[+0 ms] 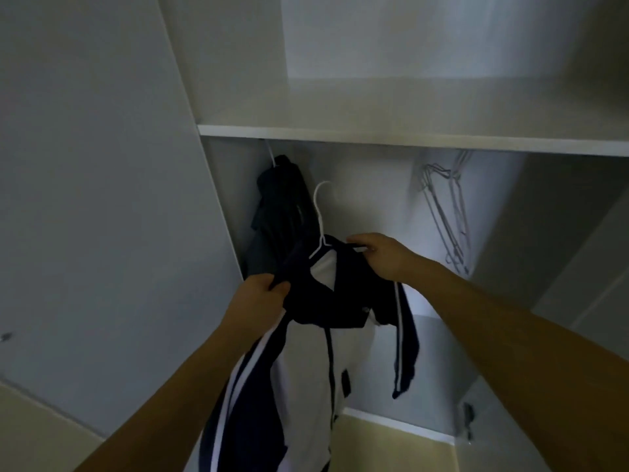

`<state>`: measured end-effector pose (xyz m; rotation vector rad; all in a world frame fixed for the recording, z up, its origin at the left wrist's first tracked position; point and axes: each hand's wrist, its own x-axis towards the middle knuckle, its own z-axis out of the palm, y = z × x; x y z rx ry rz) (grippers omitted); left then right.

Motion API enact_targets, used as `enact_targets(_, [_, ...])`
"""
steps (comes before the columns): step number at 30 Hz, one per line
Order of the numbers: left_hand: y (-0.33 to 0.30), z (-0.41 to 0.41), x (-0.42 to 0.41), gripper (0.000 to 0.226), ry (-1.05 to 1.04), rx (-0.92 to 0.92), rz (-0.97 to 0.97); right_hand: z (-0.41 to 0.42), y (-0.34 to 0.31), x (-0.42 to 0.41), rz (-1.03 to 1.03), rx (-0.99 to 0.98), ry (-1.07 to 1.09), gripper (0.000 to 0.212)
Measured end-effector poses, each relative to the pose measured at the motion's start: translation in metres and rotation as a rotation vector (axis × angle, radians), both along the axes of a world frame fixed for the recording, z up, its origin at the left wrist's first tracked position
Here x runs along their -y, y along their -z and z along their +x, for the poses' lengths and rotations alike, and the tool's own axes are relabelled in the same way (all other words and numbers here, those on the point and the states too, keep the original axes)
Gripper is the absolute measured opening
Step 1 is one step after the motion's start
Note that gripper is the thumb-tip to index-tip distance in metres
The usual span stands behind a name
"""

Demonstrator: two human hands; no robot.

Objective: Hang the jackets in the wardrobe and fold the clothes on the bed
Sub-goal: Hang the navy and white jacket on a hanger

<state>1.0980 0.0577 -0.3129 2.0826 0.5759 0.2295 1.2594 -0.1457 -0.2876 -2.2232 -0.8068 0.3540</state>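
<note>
With the left hand (263, 289) and right hand (377, 255) both gripping the jacket (306, 352) shoulders, lift until the white hanger (320, 216) hook can catch the rail, hidden under the shelf (408, 139).

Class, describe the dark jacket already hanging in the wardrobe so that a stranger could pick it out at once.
Find the white shelf across the wardrobe. Under its left end, against the side wall, hangs the dark jacket. Unlike the navy and white jacket gripped by the left hand and right hand, it is all dark; the empty hangers hang further right.
</note>
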Motion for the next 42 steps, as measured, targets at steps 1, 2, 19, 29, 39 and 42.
enact_targets(1, [-0.001, 0.011, -0.003, 0.033, -0.030, 0.002, -0.037, 0.011, -0.001, -0.012, 0.008, -0.027, 0.012, 0.043])
enact_targets(2, [-0.002, 0.024, -0.005, 0.031, -0.047, 0.005, -0.074, 0.022, -0.002, -0.023, 0.017, -0.034, 0.026, 0.042])
enact_targets(19, [0.003, 0.270, -0.092, 0.037, -0.260, 0.188, -0.285, 0.149, -0.020, -0.136, -0.106, 0.139, 0.056, 0.043])
enact_targets(29, [0.026, 0.324, -0.111, 0.028, -0.296, 0.093, -0.362, 0.190, -0.001, -0.174, -0.154, 0.056, 0.055, 0.053])
enact_targets(39, [0.062, 0.320, -0.132, 0.024, -0.129, 0.116, -0.237, 0.234, 0.045, -0.251, -0.175, -0.106, 0.059, 0.024])
enact_targets(42, [0.065, 0.309, -0.133, 0.028, -0.072, 0.059, -0.174, 0.227, 0.046, -0.245, -0.107, -0.140, 0.108, 0.025])
